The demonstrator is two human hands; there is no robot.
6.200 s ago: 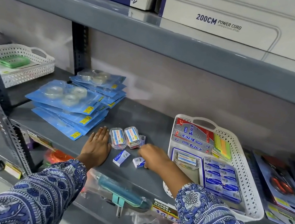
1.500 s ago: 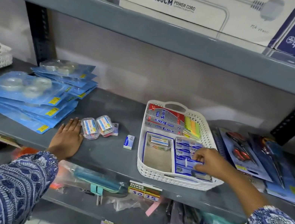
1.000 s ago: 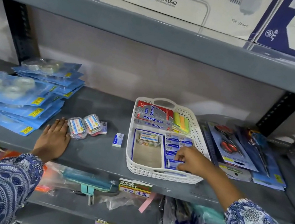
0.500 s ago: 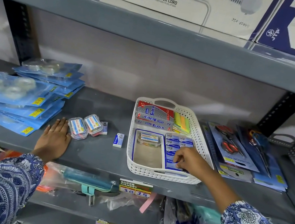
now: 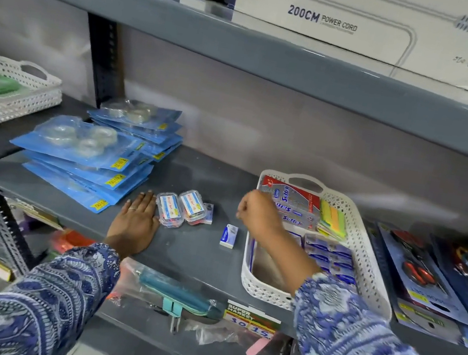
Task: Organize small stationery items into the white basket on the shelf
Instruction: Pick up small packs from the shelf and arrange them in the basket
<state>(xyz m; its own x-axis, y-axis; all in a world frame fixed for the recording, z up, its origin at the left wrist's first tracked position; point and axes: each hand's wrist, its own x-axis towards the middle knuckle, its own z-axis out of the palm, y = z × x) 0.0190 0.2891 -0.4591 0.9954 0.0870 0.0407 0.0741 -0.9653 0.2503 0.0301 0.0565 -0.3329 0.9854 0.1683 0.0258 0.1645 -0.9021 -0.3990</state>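
Observation:
The white perforated basket [image 5: 366, 251] stands on the grey shelf and holds red-and-silver boxes [image 5: 288, 201], coloured sticky notes [image 5: 333, 221] and several small blue-and-white packs [image 5: 328, 256]. My right hand [image 5: 257, 213] hovers over the basket's left rim with fingers curled; nothing shows in it. A small white-and-blue eraser box [image 5: 228, 236] lies on the shelf just left of the basket. Two clear pin boxes [image 5: 180, 210] sit further left, with my left hand [image 5: 134, 224] flat on the shelf beside them.
Blue tape blister packs [image 5: 95, 159] are stacked at the left. Another white basket [image 5: 9, 94] with green items sits far left. Scissors packs [image 5: 422, 273] lie right of the basket. Large cartons fill the shelf above, and a black upright post [image 5: 103, 60] stands behind the tapes.
My right hand has left the blue packs inside the basket and moved up and left to its left rim. The view has swung left. My left hand has stayed flat.

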